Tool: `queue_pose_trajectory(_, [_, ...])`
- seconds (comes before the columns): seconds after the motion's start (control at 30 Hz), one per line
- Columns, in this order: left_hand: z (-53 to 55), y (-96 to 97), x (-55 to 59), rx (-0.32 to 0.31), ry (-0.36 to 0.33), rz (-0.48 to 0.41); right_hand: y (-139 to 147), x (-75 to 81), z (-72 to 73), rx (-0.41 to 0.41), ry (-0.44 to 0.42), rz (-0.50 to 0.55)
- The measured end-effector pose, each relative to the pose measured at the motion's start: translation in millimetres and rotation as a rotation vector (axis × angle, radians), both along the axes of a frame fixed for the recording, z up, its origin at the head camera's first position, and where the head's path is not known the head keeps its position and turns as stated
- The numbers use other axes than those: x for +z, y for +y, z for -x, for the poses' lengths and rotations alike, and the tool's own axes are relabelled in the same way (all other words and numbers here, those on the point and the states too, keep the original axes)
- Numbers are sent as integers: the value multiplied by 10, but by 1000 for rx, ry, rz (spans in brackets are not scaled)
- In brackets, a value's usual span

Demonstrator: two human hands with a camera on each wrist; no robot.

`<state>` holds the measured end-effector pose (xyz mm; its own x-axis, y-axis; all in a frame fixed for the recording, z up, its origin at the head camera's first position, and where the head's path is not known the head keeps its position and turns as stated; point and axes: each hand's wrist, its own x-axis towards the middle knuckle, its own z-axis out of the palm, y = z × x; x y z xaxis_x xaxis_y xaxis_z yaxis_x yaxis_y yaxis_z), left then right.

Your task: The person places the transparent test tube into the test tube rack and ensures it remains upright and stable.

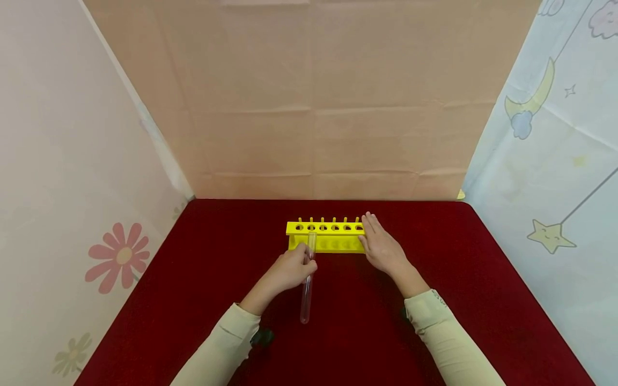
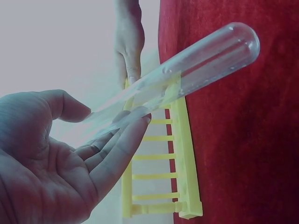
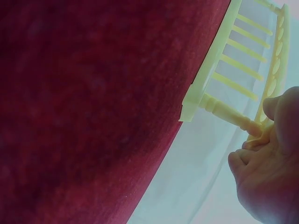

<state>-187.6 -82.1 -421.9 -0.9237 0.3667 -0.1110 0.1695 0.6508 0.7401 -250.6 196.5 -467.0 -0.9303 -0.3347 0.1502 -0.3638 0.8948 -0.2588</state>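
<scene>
My left hand [image 1: 293, 268] pinches a clear glass test tube [image 1: 307, 297] between thumb and fingers. Its rounded end slants down towards me; the other end lies in front of the yellow test tube rack [image 1: 325, 229]. In the left wrist view the test tube [image 2: 219, 56] runs out past the fingertips, and no contents show in it. A row of round holes lines the rack's top, with short pegs behind. At the rack's right end, my right hand [image 1: 383, 249] rests with straight fingers against it. The right wrist view shows that hand [image 3: 275, 163] touching the rack's top bar [image 3: 275, 70] beside its end post.
Rack and hands are over a dark red tabletop [image 1: 357, 321] with rounded far corners. Behind it hangs a creased tan backdrop [image 1: 314, 107]. Pale patterned panels stand on the left [image 1: 72, 161] and right [image 1: 545, 177].
</scene>
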Motion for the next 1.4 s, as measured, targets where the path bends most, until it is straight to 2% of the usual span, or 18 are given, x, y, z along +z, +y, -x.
queue_pose_trajectory(0.3, [19, 38, 69, 18, -9, 2, -2, 15, -7, 6, -7, 6])
queue_pose_trajectory(0.67, [44, 57, 76, 25, -27, -39, -9, -4, -11, 3, -4, 10])
queue_pose_trajectory(0.87, [55, 67, 77, 19, -3, -46, -12, -9, -13, 7, 1, 15])
queue_pose_trajectory(1.4, [83, 122, 139, -14, 9, -65, -9, -27, 4, 8, 3, 18])
